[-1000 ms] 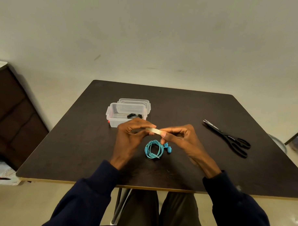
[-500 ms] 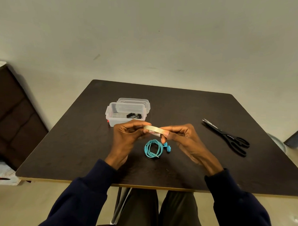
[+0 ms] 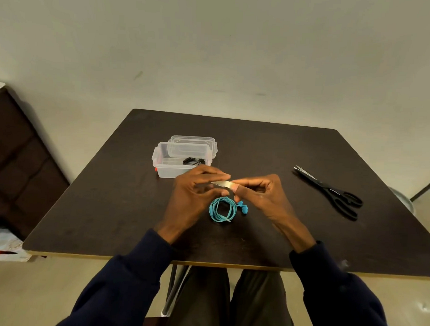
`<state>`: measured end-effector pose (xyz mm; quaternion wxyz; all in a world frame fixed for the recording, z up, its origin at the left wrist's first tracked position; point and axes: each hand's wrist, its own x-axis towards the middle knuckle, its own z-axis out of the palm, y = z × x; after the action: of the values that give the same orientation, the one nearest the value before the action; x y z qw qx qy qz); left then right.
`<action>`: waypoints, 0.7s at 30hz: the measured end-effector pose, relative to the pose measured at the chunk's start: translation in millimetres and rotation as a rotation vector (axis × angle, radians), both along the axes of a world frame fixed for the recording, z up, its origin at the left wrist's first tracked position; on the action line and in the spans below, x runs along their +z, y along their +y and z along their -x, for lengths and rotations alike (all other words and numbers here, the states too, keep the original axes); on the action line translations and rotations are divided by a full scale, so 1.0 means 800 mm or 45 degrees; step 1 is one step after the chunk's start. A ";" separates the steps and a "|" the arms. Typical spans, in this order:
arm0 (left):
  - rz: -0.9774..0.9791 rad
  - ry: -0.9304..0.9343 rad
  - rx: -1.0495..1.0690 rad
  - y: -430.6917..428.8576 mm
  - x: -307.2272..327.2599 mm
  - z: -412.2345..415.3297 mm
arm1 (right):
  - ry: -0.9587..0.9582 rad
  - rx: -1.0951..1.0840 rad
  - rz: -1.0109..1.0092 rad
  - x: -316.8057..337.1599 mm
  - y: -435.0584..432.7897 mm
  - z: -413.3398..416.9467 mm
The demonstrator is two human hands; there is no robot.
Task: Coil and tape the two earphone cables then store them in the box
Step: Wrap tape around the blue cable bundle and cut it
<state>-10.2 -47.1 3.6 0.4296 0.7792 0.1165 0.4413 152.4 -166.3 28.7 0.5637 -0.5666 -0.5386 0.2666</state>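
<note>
dark brown square tabletop in front of you, a pale plain surface beyond it. near your edge lies the turquoise earphone cable wound into a flat coil, its blue earbuds poking out on the right; no tape shows on it yet. just above it your left hand and right hand each pinch one side of the pale roll of adhesive tape, fingertips curled onto it. find the free end with a nail, draw off only a short strip, and keep it taut so it doesn't fold onto itself. then you will probably want the black-handled scissors, lying well apart on your right, before wrapping the strip across one side of the coil without spreading the loops. further off stands the clear plastic box, open, with a black earphone bundle inside and its clear lid just behind. hard to make out: whether a tape end is already lifted, since your fingers cover most of the roll, and whether the black bundle is taped.
</note>
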 end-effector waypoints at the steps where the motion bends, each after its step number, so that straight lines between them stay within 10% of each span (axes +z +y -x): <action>1: -0.050 0.022 0.023 -0.001 0.002 -0.002 | -0.016 0.009 -0.009 -0.001 0.002 0.003; 21: 0.532 -0.252 -0.170 0.012 -0.010 -0.003 | 0.186 0.198 0.072 0.004 -0.004 -0.008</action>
<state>-7.5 -37.5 -4.5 0.6190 0.6323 0.1107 0.4525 158.7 -169.1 31.9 0.5628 -0.5180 -0.5307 0.3652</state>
